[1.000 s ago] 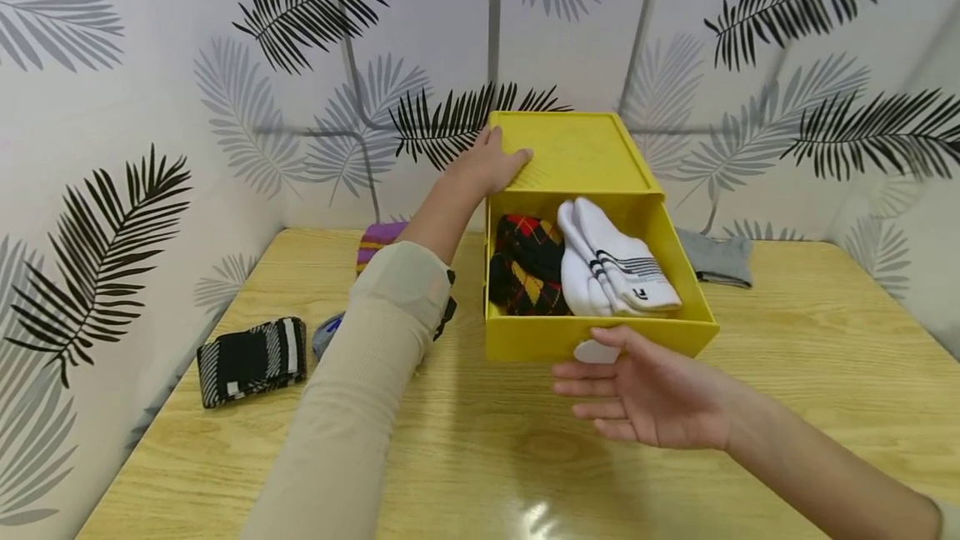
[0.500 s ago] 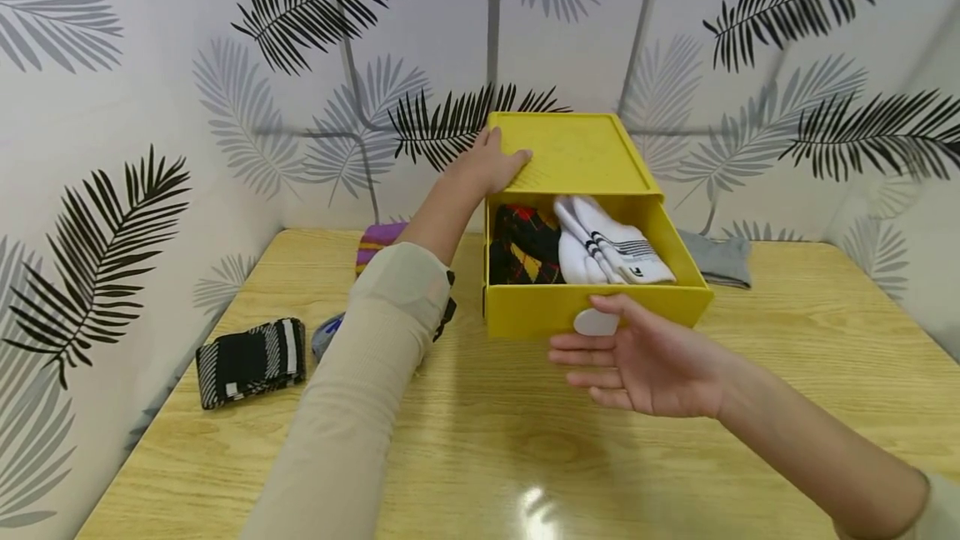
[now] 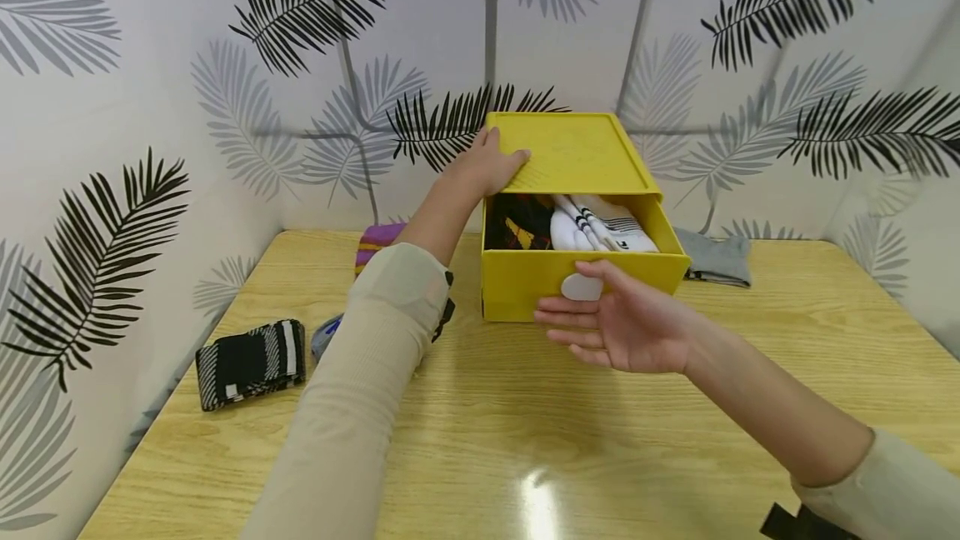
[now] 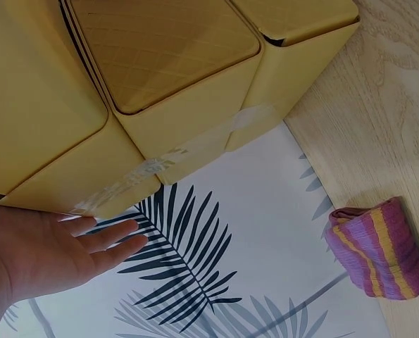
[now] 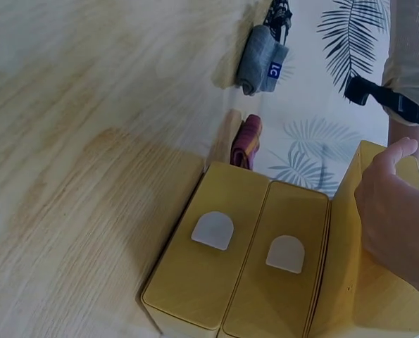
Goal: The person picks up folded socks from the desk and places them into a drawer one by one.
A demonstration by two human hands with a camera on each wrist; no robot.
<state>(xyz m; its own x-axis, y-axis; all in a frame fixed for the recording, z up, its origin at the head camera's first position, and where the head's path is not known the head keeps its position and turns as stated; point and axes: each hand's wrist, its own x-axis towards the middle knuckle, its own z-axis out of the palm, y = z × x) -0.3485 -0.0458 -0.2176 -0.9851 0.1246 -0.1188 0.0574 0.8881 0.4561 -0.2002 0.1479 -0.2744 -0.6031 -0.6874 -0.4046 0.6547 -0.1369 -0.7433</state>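
Note:
A yellow drawer box [image 3: 570,148] stands on the wooden table, its top drawer [image 3: 517,283] partly pulled out. Inside lie dark argyle socks [image 3: 517,219] and white socks [image 3: 600,227] with black stripes, partly hidden under the box top. My left hand [image 3: 487,165] rests at the box's back left edge, thumb on top; in the left wrist view its fingers reach straight past the back. My right hand [image 3: 633,322] touches the drawer front beside its white oval finger hole, thumb at the upper rim and fingers extended. Below that drawer, the right wrist view shows two closed drawers [image 5: 195,274].
Folded socks lie around the box: a black-and-white pair [image 3: 251,363] at the left, a grey-and-blue one [image 5: 262,63] partly behind my left sleeve, a purple-and-yellow striped one [image 4: 382,250], and a grey pair [image 3: 716,257] at the right. A leaf-patterned wall stands behind.
The drawer has slid backward into the box, pushed by my right hand, which moved away from me with it. Less of the socks shows now. My left hand has stayed in place.

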